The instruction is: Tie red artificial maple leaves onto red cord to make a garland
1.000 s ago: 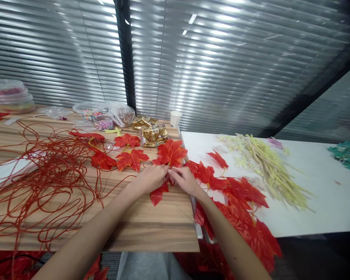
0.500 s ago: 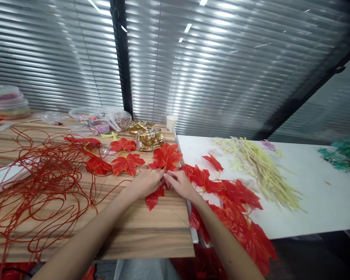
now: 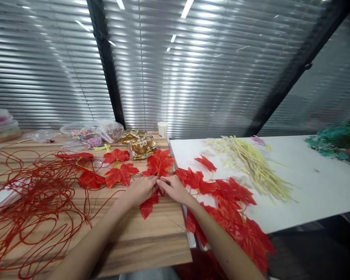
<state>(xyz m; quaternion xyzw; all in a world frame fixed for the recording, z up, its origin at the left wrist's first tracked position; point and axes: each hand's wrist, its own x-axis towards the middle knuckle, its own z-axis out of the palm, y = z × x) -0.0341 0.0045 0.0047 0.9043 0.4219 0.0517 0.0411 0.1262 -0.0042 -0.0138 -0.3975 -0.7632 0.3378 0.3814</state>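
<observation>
Close together over the wooden table, my left hand [image 3: 142, 189] and my right hand [image 3: 174, 188] pinch at the base of a red maple leaf [image 3: 159, 162]. Both hands' fingers are closed and touch one another; the small part between them, a stem or cord, is too small to tell. Another red leaf [image 3: 147, 206] hangs below my fingers. To the right, a garland of red leaves [image 3: 230, 217] runs over the white table and past its near edge. More leaves [image 3: 121, 174] lie left of my hands, beside a tangle of red cord [image 3: 43, 194].
Gold wrappers [image 3: 142, 147], a paper cup [image 3: 163, 129] and bags of small beads [image 3: 105, 130] stand along the back. Yellow strands [image 3: 251, 165] lie on the white table [image 3: 309, 194], with green foliage [image 3: 335, 142] at far right. Stacked plastic tubs [image 3: 1, 126] are at far left.
The view has turned a little to the right and tilted up, so the tabletop things sit further left and most sit lower. Both hands stay together at the leaf's base.
</observation>
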